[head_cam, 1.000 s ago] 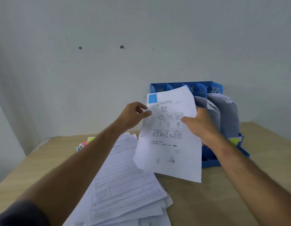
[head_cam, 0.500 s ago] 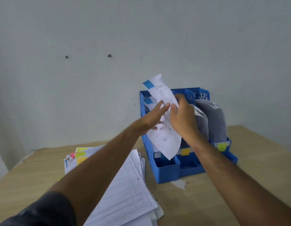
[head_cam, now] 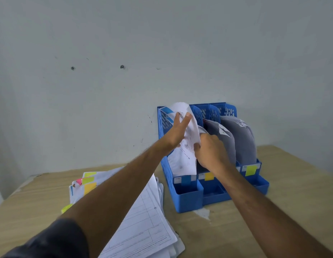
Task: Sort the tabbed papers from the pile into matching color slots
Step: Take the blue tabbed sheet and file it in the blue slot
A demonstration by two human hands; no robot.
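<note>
A blue file rack (head_cam: 188, 199) stands against the wall, its slots labelled blue, orange and yellow-green at the front. A white paper with a blue tab (head_cam: 188, 146) sits curled in the leftmost, blue-labelled slot. My left hand (head_cam: 177, 133) lies against that paper with straight, spread fingers. My right hand (head_cam: 210, 153) pinches the paper's right edge with curled fingers. The pile of tabbed papers (head_cam: 143, 220) lies on the table at the lower left, partly under my left arm.
Curled grey-looking papers (head_cam: 242, 142) fill the middle and right slots. Yellow, green and pink tabs (head_cam: 88, 182) stick out of the pile's far end. A white scrap (head_cam: 203, 214) lies in front of the rack. The wooden table (head_cam: 273, 216) meets a plain wall.
The blue-tabbed paper went from being held up in front of me into the leftmost slot and sank lower. My left fingers opened flat against it; my right hand slid down its edge.
</note>
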